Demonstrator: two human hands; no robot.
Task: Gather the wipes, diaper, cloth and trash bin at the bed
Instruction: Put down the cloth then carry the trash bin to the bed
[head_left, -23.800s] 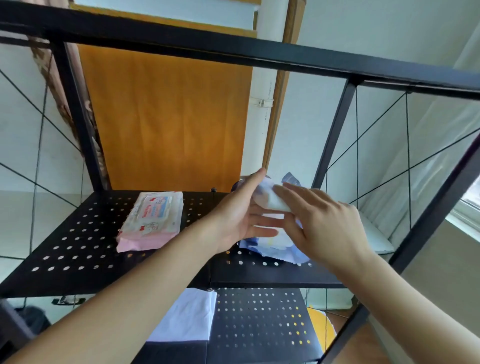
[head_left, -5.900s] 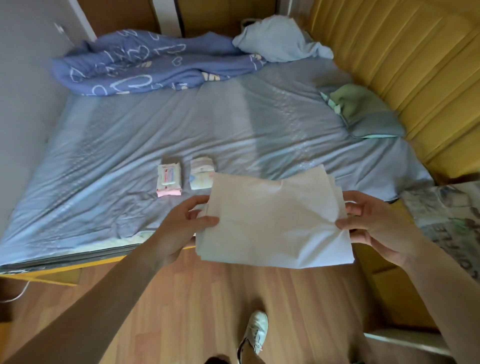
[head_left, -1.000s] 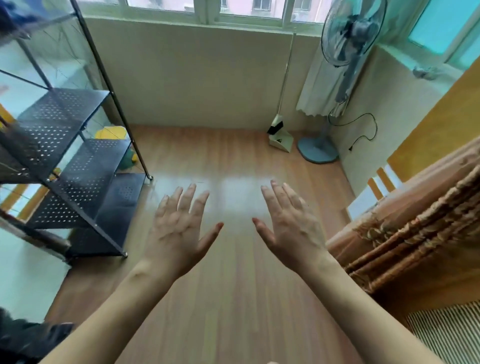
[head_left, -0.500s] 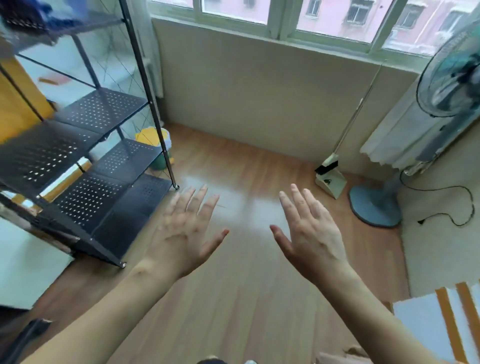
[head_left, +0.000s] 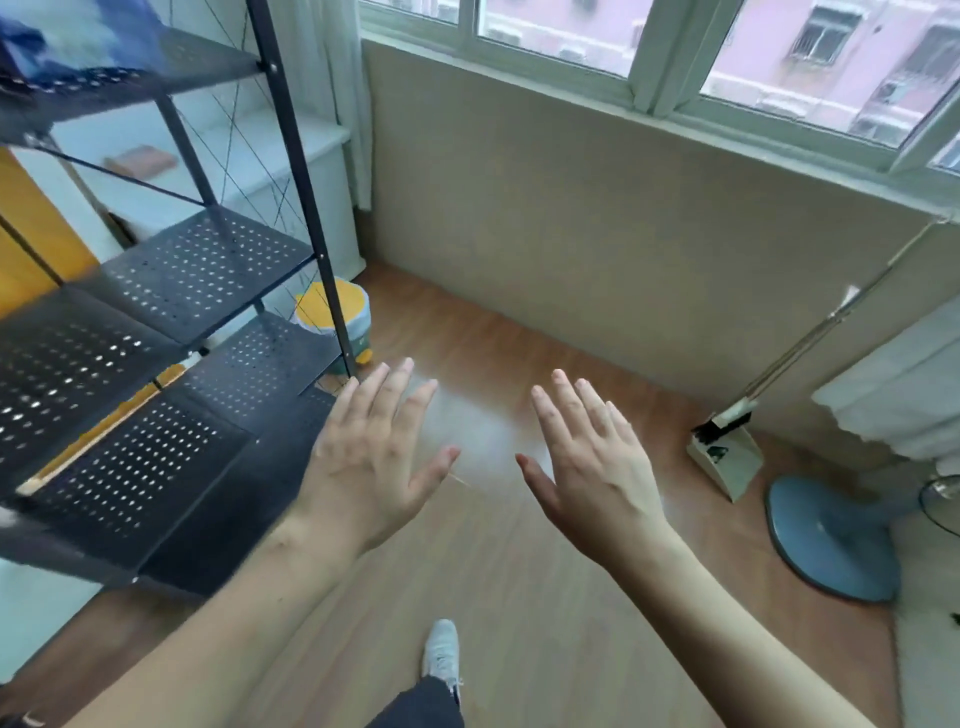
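We take the black shelf rack (head_left: 171, 332) as our landmark, since it fills the left side of the view. On its top shelf sits something blue and white, too blurred for us to name. The lower perforated shelves look bare. Behind the rack's front right post, on the wooden floor (head_left: 467, 597) near the corner of the wall, stands the trash bin (head_left: 332, 325), a small round tub with a yellow top (the post crosses in front of it, and the lowest shelf hides its left side).

Just right of the rack, our left hand (head_left: 371, 457) is spread flat with the fingers apart, holding nothing. The bin lies ahead of this hand and slightly to its left, further from us and lower down, so we judge the left hand to be the nearer one for the pickup. The bin stands upright, its long axis vertical, so a hold on the rim from above seems the natural way in.

Further right of the rack, our right hand (head_left: 592, 478) is likewise splayed and empty. It would have to cross in front of the left hand to reach the bin.

What stands in the way is mainly that post and the shelf edge; we would need to come around the rack's right side. Well to the right of the rack a dustpan and broom (head_left: 724, 457) lean at the wall, then a blue fan base (head_left: 831, 540); neither blocks us. Wipes, diaper, cloth and bed are out of view.
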